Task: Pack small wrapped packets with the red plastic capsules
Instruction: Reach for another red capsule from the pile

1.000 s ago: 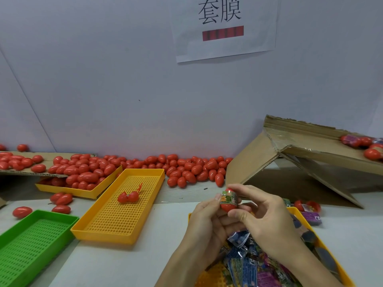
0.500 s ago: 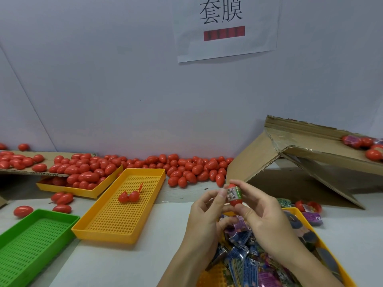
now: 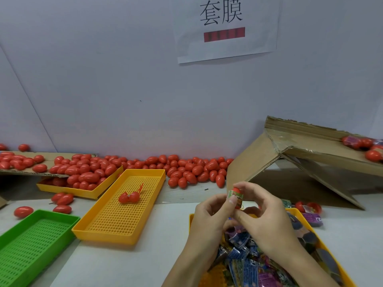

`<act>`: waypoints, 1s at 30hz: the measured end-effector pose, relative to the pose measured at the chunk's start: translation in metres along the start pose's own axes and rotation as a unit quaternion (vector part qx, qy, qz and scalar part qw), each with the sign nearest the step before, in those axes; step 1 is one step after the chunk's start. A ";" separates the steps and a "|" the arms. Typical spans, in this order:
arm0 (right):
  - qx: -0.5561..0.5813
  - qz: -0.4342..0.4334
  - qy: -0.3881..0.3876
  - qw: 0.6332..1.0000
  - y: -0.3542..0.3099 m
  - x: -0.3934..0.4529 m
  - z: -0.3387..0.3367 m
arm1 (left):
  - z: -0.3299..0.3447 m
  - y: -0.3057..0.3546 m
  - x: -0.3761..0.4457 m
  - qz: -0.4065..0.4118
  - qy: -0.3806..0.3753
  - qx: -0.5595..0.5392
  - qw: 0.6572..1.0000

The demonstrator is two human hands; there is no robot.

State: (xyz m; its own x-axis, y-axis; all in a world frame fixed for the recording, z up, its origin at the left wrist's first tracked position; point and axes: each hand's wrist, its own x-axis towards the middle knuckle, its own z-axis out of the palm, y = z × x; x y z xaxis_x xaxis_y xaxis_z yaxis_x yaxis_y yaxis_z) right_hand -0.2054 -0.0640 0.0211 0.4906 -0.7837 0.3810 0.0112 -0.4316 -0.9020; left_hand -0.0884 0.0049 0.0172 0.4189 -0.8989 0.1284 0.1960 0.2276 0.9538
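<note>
Both hands pinch one red capsule (image 3: 236, 196), the left hand (image 3: 209, 219) and the right hand (image 3: 267, 220), above the packet tray (image 3: 344, 272). A printed packet (image 3: 236, 197) wraps it; its long axis stands nearly upright. Behind the tray, loose capsules (image 3: 192, 172) lie on the white bench (image 3: 132, 264) along the wall.

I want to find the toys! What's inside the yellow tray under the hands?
The yellow plastic tray holds a heap of small wrapped packets, blue, purple and dark. Both hands and forearms cover much of the heap, so what lies beneath them and at the tray's bottom is hidden.
</note>
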 end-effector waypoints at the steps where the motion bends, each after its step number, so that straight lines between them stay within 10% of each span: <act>1: -0.026 -0.009 0.008 1.000 0.000 0.000 0.001 | 0.000 0.000 0.000 -0.006 -0.005 -0.005 1.000; 21: 0.001 -0.022 0.010 1.000 0.010 0.001 0.004 | -0.008 0.003 0.005 -0.061 0.068 -0.168 0.982; 30: -0.006 -0.001 0.039 0.999 0.013 0.003 0.004 | -0.002 0.034 0.023 -0.006 0.172 -0.047 0.984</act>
State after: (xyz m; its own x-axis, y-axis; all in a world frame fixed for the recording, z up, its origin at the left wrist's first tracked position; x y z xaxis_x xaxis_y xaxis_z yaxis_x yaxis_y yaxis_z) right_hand -0.2004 -0.0698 0.0100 0.4216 -0.8150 0.3975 0.0006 -0.4381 -0.8990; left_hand -0.0704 -0.0069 0.0518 0.6876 -0.7261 0.0020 0.2780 0.2658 0.9230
